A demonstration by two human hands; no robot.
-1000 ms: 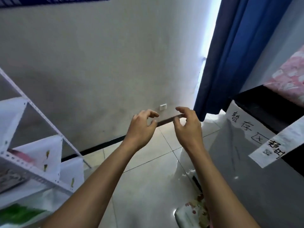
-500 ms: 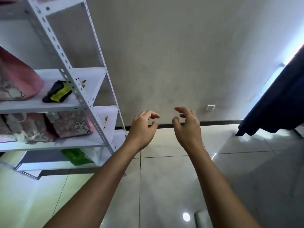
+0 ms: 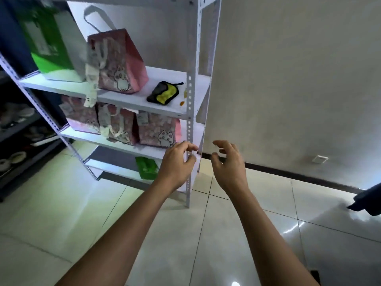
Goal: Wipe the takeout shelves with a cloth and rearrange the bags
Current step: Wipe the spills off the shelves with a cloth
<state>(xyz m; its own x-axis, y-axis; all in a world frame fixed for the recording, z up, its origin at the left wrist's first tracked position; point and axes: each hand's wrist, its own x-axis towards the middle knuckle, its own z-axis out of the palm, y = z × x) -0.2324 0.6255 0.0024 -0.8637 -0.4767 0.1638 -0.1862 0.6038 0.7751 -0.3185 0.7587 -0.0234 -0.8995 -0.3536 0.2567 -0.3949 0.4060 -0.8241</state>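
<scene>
The green bag (image 3: 48, 41) on the upper shelf is blurred and cut off at the top edge. The left hand (image 3: 176, 165) hides part of the lower green bag (image 3: 145, 167).

Takeout pickup corner of a shop or eatery: white slotted-steel shelving rack (image 3: 189, 112) stocked with pink cat-print carrier bags (image 3: 158, 131) and a green-and-white paper bag (image 3: 51, 42), glossy tiled floor (image 3: 61, 219), dark side rack of stacked dishes (image 3: 18, 120).

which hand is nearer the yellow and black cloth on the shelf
Left. The left hand hangs below the yellow and black cloth, in front of the shelf post. The right hand is farther right, past the post, over the floor.
</scene>
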